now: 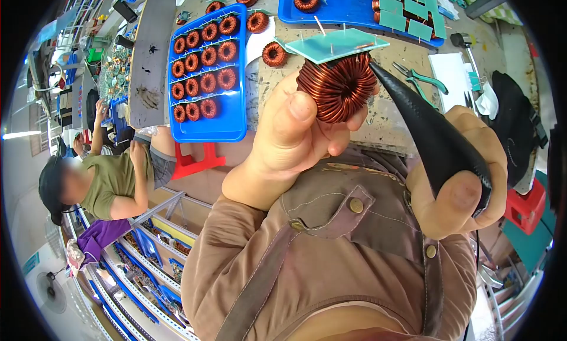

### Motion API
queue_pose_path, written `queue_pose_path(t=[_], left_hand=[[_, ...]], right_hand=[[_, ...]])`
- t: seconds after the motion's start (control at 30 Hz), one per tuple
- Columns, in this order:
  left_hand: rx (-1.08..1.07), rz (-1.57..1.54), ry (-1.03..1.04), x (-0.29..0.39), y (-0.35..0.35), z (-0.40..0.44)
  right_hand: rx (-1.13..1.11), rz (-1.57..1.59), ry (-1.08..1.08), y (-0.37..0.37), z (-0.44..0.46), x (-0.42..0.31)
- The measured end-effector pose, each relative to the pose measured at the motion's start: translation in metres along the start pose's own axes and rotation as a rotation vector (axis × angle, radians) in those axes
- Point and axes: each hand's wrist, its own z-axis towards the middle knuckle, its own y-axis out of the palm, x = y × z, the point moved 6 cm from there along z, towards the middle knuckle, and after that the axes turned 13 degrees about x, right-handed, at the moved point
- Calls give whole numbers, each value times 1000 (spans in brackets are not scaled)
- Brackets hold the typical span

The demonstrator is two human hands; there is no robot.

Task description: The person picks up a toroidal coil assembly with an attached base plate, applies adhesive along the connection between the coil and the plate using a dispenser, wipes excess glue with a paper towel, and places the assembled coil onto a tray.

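My left hand (295,125) is closed around a toroidal coil (336,87) wound with copper wire, raised close to the camera. A small green circuit board (336,44) sits on top of the coil, with thin pins standing up from it. In my right hand (460,181) is a black tapered tool (434,128), its kind unclear. The tool's narrow tip meets or lies just in front of the coil's upper right edge, under the board; I cannot tell which. My right thumb presses on the tool's wide end.
A blue tray (209,128) holds rows of similar coils. Another blue tray (354,13) carries coils and green boards. Green-handled pliers (422,81) lie on the worn workbench (390,125). A co-worker (118,184) sits at the left, near metal racks (127,270).
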Motion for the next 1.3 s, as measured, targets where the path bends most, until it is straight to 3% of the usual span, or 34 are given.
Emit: queue_pose_path(t=[0.2,0.3,0.7,0.97,1.13,1.3], left_hand=[[-24,-69,66,2,0,-3],[45,70,63,2,0,-3],[35,90,56,4,0,-3],[-48,-73,48,1,-3,-5],[-50,-105,42,3,-2,-4],[-57,-108,58,5,-2,-3]], right_hand=[[72,-77,-35,7,1,-2],[4,-87,-40,6,3,-3],[1,-70,-43,6,2,-3],[90,-72,-85,5,-1,-5],[-22,-139,9,5,2,-4],[81,-146,-41,6,0,-2]])
